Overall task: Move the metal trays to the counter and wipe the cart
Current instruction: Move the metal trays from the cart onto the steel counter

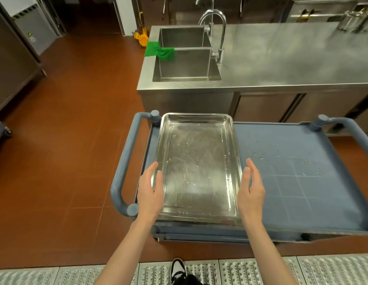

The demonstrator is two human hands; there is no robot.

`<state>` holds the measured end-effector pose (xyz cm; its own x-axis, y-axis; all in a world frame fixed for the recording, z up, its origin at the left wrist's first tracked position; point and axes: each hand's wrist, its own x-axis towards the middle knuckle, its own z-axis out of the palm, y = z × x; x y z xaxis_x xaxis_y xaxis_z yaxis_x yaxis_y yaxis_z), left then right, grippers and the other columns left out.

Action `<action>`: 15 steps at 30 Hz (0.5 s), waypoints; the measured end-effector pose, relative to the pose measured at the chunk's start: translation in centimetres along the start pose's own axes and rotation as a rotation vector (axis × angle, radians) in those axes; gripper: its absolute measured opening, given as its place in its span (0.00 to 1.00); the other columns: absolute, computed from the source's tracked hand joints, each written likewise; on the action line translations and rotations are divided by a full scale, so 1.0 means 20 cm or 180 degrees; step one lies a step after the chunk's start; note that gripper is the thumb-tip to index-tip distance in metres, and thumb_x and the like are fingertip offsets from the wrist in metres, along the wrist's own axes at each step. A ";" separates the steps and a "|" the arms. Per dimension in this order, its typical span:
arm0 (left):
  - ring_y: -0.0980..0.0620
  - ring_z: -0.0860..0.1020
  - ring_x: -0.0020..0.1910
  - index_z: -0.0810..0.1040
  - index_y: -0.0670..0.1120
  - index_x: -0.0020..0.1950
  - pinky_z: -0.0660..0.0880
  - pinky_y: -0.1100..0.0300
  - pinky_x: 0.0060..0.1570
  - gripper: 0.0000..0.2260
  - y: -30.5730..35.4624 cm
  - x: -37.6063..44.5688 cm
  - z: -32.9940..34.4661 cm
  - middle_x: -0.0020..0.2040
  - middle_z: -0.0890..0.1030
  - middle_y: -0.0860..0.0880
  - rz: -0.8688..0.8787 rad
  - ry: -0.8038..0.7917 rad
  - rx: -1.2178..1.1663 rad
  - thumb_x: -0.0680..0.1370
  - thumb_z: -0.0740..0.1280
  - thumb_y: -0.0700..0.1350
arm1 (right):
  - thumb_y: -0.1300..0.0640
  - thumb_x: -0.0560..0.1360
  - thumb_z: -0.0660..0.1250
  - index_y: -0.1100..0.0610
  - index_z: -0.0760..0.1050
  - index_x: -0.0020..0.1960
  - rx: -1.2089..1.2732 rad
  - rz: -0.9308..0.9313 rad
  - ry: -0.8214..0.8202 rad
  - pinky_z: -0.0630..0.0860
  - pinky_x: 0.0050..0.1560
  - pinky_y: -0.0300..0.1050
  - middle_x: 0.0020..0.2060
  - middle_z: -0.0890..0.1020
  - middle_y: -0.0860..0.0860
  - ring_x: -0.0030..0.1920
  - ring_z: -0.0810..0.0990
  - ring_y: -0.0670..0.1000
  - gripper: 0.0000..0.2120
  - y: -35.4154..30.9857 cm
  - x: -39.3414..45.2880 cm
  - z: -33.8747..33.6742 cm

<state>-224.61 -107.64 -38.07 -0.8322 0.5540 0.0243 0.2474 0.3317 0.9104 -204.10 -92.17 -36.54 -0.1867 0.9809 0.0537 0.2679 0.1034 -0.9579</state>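
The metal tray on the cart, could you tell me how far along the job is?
Done: nothing visibly; the counter holds no tray. In hand: the left hand and right hand, both open, flank the metal tray on the cart. Left: moving it, then wiping the water droplets, perhaps with the green cloth.

My left hand (150, 190) and right hand (251, 190) bare, no rings, forearms uncovered, no sleeves showing, my black-and-white sneaker (178, 270), dark trouser leg (189, 280) below

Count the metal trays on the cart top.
1 in plain view: the metal tray on the left half of the cart, between the hands. An edge beneath its near rim hints more may be stacked under it.
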 end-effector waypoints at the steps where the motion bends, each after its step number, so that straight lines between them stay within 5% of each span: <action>1: 0.66 0.66 0.73 0.71 0.50 0.79 0.66 0.58 0.74 0.19 -0.03 0.02 0.01 0.76 0.74 0.57 -0.0022 0.0021 0.0138 0.87 0.60 0.49 | 0.45 0.87 0.56 0.49 0.68 0.80 -0.0050 0.0043 0.0009 0.64 0.72 0.37 0.76 0.72 0.42 0.75 0.68 0.39 0.23 0.03 0.00 0.02; 5: 0.62 0.68 0.69 0.72 0.49 0.78 0.67 0.58 0.70 0.19 -0.16 0.07 0.05 0.74 0.76 0.54 -0.0090 0.0183 0.0616 0.86 0.63 0.46 | 0.46 0.85 0.61 0.50 0.71 0.77 -0.0364 0.0206 0.0149 0.70 0.71 0.45 0.71 0.76 0.44 0.71 0.73 0.44 0.22 0.14 0.01 0.06; 10: 0.43 0.74 0.68 0.74 0.45 0.75 0.75 0.45 0.65 0.20 -0.25 0.10 0.07 0.68 0.79 0.45 -0.0227 0.0216 0.1273 0.83 0.68 0.39 | 0.53 0.84 0.66 0.55 0.76 0.70 -0.1237 0.0336 0.0378 0.76 0.55 0.49 0.61 0.79 0.51 0.59 0.78 0.51 0.16 0.25 0.04 0.06; 15: 0.45 0.74 0.60 0.75 0.45 0.74 0.77 0.49 0.56 0.22 -0.26 0.12 0.07 0.65 0.78 0.44 -0.0411 0.0094 0.1682 0.80 0.71 0.36 | 0.53 0.82 0.69 0.57 0.78 0.67 -0.1916 0.0526 0.0190 0.75 0.51 0.51 0.59 0.78 0.55 0.56 0.76 0.55 0.16 0.34 0.05 0.04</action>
<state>-227.25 -106.91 -43.38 -0.8840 0.4642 -0.0555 0.3517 0.7385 0.5753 -203.29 -90.71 -43.28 -0.0490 0.9976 -0.0492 0.7773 0.0071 -0.6290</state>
